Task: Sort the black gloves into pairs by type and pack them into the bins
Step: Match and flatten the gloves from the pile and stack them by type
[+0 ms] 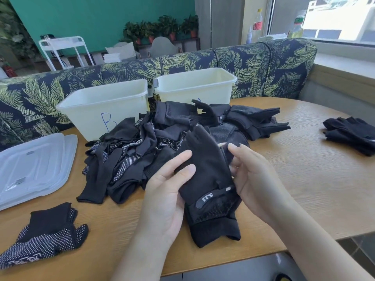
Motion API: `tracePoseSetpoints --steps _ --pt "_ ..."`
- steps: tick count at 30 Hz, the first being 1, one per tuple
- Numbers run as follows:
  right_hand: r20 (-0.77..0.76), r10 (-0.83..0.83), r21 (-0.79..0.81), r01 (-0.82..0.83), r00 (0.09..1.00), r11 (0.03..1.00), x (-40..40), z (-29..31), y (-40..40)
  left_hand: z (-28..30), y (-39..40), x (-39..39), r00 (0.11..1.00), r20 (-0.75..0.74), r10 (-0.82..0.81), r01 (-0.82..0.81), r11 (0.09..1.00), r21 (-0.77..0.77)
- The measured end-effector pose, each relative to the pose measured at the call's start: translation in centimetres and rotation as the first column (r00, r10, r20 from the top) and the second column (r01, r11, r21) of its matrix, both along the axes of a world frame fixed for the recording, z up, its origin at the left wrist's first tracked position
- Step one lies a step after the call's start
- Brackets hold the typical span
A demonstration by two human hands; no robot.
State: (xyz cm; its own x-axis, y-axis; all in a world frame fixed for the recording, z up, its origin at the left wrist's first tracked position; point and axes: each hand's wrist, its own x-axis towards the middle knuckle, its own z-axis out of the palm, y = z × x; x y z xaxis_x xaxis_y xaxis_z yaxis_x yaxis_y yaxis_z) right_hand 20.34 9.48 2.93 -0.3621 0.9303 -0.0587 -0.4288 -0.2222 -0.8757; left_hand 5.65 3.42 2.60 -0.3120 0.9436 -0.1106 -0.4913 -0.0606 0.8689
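Holding one black glove point(209, 179) up over the table point(304, 179), both hands work together in the head view. The left hand point(168, 191) lies under it at 9 o'clock, its fingers mostly straight and resting on the cloth. The right hand point(249, 175) is at 3 o'clock, its fingers curled to pinch the glove's edge. The glove runs long from 6 o'clock, where its cuff hangs, up to 12 o'clock, where its finger end points at the pile of gloves point(162, 142). Past the pile stand two bins point(113, 102). A dotted pair point(44, 236) lies at 8 o'clock and a plain pair point(351, 134) at 2 o'clock. The match is likely in the pile, equally near both hands.
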Motion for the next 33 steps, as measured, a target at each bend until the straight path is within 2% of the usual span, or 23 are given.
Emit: tracePoseSetpoints --steps 5,10,15,21,28,33 --pt "0.228 -0.116 0.232 0.062 0.967 0.971 -0.4 -0.3 -1.1 -0.8 0.0 -0.5 0.968 -0.179 0.174 -0.159 0.983 0.093" --pt "0.304 -0.165 0.446 0.013 0.938 0.895 -0.3 -0.7 -1.5 -1.4 0.0 -0.5 0.879 -0.411 0.242 -0.182 0.967 0.179" --pt "0.389 -0.188 0.545 -0.061 0.902 0.836 0.5 -0.9 -1.3 -1.8 0.0 -0.5 0.764 -0.606 0.219 -0.127 0.973 0.192" --pt "0.354 -0.198 0.491 -0.001 0.914 0.871 0.9 -1.4 -1.1 -2.4 0.0 -0.7 0.667 -0.723 0.183 -0.102 0.983 0.155" --pt "0.558 -0.219 0.464 -0.082 0.8 0.882 2.2 -2.7 -0.7 -2.8 -0.4 -0.7 0.614 -0.788 0.052 -0.104 0.994 -0.015" --pt "0.651 -0.2 0.45 -0.159 0.732 0.879 3.0 -3.1 -1.2 -2.6 -1.6 -0.2 0.421 -0.905 0.058 -0.192 0.981 -0.027"
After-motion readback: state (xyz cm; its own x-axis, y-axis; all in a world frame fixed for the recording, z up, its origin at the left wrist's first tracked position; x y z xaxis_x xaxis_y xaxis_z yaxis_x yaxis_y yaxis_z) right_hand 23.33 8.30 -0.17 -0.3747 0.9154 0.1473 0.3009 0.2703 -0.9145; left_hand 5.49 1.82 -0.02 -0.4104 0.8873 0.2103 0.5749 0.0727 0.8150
